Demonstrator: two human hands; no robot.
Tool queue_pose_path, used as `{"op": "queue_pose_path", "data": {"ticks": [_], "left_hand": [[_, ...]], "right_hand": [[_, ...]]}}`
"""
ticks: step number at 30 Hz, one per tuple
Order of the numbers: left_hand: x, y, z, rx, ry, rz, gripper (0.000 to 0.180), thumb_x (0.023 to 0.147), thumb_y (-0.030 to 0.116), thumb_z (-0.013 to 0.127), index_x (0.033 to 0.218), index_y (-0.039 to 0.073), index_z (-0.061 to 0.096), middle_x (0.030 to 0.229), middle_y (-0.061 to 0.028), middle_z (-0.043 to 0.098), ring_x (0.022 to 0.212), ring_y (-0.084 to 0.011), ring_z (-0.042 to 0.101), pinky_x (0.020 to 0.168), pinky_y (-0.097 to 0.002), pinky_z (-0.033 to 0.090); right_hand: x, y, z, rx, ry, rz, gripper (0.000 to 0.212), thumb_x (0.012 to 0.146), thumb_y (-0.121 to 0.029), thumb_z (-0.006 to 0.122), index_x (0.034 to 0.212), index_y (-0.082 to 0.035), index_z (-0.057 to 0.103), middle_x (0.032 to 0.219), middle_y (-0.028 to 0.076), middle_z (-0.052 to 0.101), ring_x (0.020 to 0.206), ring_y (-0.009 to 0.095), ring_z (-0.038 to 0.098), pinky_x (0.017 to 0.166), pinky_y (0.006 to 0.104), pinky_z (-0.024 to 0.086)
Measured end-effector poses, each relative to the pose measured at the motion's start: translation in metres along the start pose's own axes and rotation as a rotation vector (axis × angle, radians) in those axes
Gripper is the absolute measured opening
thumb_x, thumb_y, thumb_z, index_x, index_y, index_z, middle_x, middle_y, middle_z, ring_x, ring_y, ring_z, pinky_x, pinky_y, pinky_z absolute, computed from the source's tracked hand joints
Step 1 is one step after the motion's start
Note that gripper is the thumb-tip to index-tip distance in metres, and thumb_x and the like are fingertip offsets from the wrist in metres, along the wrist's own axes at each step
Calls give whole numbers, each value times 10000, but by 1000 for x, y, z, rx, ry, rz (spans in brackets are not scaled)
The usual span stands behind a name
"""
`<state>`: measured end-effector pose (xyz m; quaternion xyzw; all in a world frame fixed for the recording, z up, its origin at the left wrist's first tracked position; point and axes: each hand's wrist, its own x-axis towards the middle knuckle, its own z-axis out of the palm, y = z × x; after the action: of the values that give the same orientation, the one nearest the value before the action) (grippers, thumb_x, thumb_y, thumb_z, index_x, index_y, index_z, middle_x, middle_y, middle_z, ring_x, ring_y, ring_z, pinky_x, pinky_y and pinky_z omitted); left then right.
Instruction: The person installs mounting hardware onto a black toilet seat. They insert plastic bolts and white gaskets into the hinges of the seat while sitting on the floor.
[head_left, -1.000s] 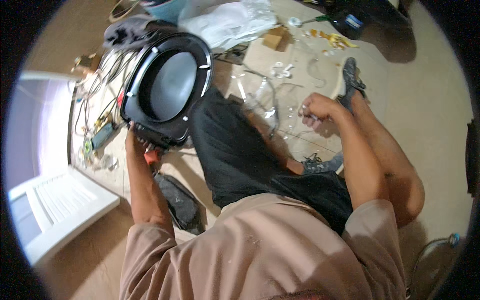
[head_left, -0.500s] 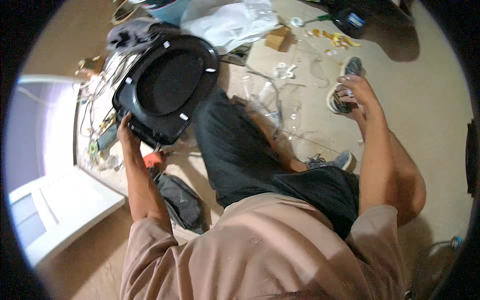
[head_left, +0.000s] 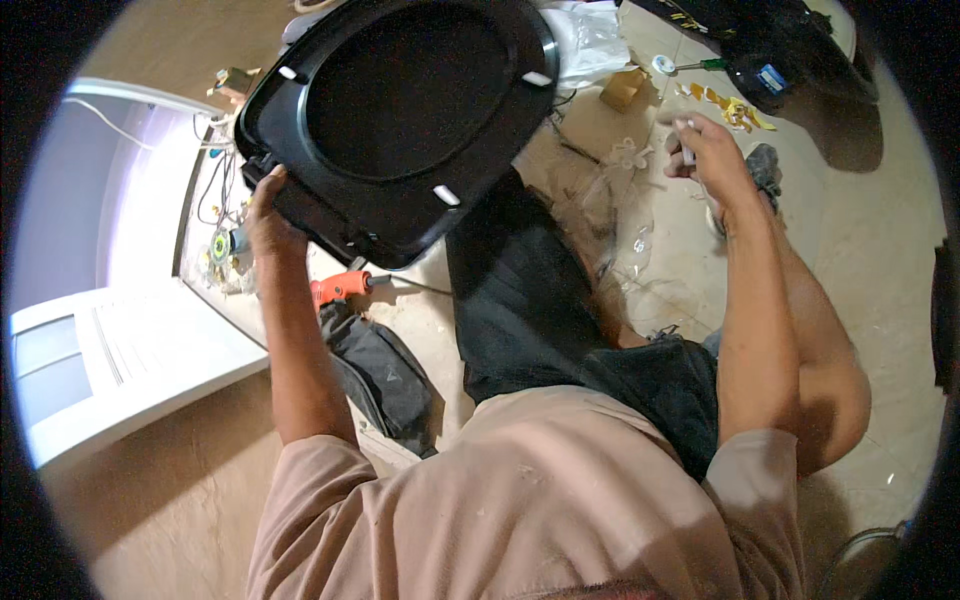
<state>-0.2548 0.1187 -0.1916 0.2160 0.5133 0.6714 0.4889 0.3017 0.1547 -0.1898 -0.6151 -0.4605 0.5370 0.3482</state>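
The left hand (head_left: pixel 268 215) was raised on a nearly straight arm, fingers curled in a grip. The right hand (head_left: pixel 708 148) reached forward, fingers pinched together.

1. Black plastic squarish housing panel (head_left: pixel 400 120) with large round recessed centre and small white clips on rim: lifted, tilted, upper frame at 11–12 o'clock, lower-left edge gripped.
2. Small white piece (head_left: pixel 686 140): pinched in fingertips at 1 o'clock, details too small.

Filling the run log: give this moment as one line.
left hand: grips black seat-shaped panel, lifted | right hand: pinches small white piece | floor: orange-handled tool
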Motion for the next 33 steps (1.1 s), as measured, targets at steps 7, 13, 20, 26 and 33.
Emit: {"op": "queue_pose_path", "data": {"ticks": [7,13,20,26,33], "left_hand": [[-118,-86,18,-86,52,-252,312,831,196,721,1083,24,659,997,-127,705,928,-301,691,933,-504,544],[-147,-98,7,-20,95,-319,274,855,165,704,1061,-15,683,976,-111,729,850,-245,716,836,-399,592],[-159,-71,19,388,97,-363,667,773,425,863,1197,-30,622,1001,-164,718,979,-282,722,843,-475,613],[-167,-50,33,453,-71,-245,662,737,362,915,1183,-28,618,966,-140,725,836,-234,735,761,-384,627],[-174,-56,60,255,-24,-102,563,764,165,920,1164,-34,578,1004,-117,723,853,-183,728,782,-316,632]], "right_hand": [[10,27,51,632,374,-87,385,1048,-281,554,1273,24,623,1136,104,652,1025,213,618,977,382,484],[-24,73,74,403,303,138,381,1044,-158,509,1343,66,579,1327,160,638,1192,254,623,1060,389,470],[-24,92,87,260,272,115,384,1020,-281,606,1245,27,652,1132,128,694,967,214,658,882,367,528],[-20,120,85,-253,246,110,435,975,-382,677,1120,27,702,879,76,681,757,182,574,714,357,466],[-12,141,74,-473,164,128,453,994,-390,629,1151,31,684,945,154,699,837,241,635,780,381,490]]}}
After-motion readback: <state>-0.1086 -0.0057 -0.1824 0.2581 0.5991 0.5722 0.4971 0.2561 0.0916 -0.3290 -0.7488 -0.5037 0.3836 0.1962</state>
